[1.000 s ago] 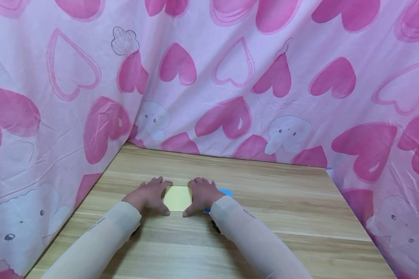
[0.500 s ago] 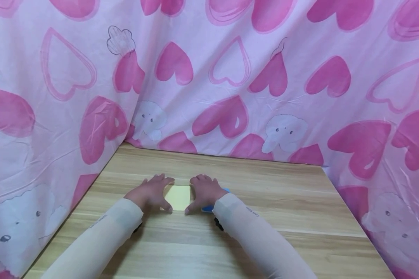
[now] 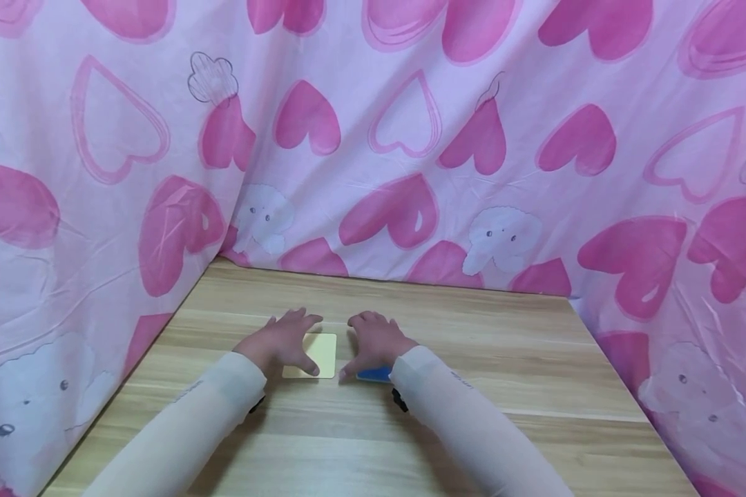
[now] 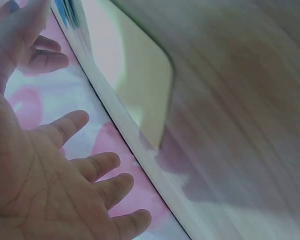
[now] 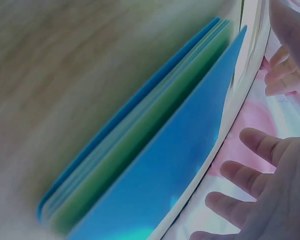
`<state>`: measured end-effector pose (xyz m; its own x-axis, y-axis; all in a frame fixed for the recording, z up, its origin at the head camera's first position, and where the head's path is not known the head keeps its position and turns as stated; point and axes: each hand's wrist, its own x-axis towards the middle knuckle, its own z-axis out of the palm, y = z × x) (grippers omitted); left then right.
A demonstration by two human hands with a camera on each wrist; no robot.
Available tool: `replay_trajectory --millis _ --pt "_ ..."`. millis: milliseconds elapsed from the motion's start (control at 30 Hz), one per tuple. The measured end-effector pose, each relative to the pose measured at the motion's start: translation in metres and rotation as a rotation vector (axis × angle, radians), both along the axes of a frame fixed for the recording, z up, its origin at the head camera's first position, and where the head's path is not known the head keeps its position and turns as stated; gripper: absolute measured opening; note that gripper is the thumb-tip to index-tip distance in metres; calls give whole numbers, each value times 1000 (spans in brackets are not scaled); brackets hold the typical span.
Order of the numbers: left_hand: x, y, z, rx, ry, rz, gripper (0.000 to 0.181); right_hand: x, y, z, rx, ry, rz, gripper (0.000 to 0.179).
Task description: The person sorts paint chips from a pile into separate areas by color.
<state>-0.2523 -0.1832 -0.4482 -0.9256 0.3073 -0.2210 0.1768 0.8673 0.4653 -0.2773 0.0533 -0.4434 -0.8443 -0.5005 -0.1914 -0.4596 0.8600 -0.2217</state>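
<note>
A pale yellow card (image 3: pixel 327 353) with rounded corners lies flat on the wooden table. My left hand (image 3: pixel 286 341) hovers over its left part, fingers spread and thumb overlapping the card in the head view. In the left wrist view the open palm (image 4: pixel 50 170) faces the yellow card (image 4: pixel 140 65) and holds nothing. To the right, my right hand (image 3: pixel 376 341) is above a blue item (image 3: pixel 375 374) that it mostly covers. The right wrist view shows this as a stack of blue and green sheets (image 5: pixel 180 135), beside the spread, unfilled fingers of the right hand (image 5: pixel 275 185).
The wood-grain table (image 3: pixel 460 414) spreads around both hands. A pink curtain (image 3: pixel 398 138) printed with hearts and white animal faces hangs along its back and sides. A dark wrist strap (image 3: pixel 399 400) shows under the right sleeve.
Both hands have shifted to the right. The right hand has drawn away from the yellow card's right edge, and the left now covers more of it. The card has stayed about where it was.
</note>
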Motion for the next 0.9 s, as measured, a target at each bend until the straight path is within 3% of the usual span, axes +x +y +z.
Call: replay_trajectory --millis 600,900 --pt "-2 42 2 13 -1 -56 109 1 48 0 -17 6 -72 110" --pt "-5 62 -4 -33 17 -87 109 4 68 -1 -40 -11 -112 110"
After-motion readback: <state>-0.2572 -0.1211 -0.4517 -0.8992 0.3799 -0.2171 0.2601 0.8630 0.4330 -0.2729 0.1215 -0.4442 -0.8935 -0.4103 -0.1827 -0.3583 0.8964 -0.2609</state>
